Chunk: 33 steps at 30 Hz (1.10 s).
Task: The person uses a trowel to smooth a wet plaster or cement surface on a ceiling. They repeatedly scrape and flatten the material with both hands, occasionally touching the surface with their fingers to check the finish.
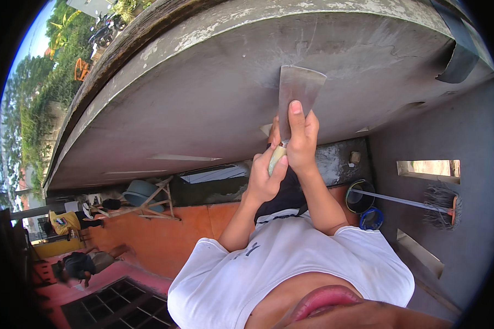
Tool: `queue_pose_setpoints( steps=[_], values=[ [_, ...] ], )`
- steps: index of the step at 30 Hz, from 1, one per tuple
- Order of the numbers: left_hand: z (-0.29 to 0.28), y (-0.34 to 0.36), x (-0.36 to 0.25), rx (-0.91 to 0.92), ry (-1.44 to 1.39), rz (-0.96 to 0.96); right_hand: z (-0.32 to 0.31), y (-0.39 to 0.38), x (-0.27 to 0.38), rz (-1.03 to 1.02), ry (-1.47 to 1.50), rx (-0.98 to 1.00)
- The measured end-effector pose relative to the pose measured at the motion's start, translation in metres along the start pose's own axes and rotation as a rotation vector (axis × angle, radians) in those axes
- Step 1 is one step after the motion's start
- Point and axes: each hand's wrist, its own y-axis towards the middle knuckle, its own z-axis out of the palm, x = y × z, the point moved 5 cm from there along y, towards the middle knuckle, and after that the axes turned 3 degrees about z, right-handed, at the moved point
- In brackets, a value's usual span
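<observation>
A wide metal putty knife with a pale handle is held up in front of a grey plastered wall; whether its blade touches the surface, I cannot tell. My left hand is wrapped round the handle, low on the tool. Higher up and to the right, my right hand grips the knife too, its thumb lying along the lower part of the blade. A whitish scuffed patch shows on the wall behind the blade's top edge.
At the right, a mop leans by a dark bucket and blue pail. Leftward are a grey tub on a wooden stand, a person in yellow and one in dark clothes. A dark strip hangs top right.
</observation>
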Motion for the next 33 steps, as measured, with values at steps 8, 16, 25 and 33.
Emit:
queue_pose_setpoints(
  steps=[8, 16, 25, 33],
  values=[
    [-0.005, 0.010, -0.027, 0.052, -0.041, -0.049, 0.009, -0.001, 0.016, -0.023, 0.008, -0.074],
    [0.011, 0.012, -0.032, 0.085, -0.036, -0.074, 0.002, 0.001, 0.034, -0.032, -0.005, -0.073],
    [0.001, -0.002, -0.022, -0.006, 0.034, 0.003, 0.004, -0.003, 0.011, -0.004, 0.021, -0.033],
    [0.001, -0.003, -0.023, 0.005, -0.012, -0.007, 0.006, -0.007, 0.015, 0.046, 0.039, -0.052]
  ],
)
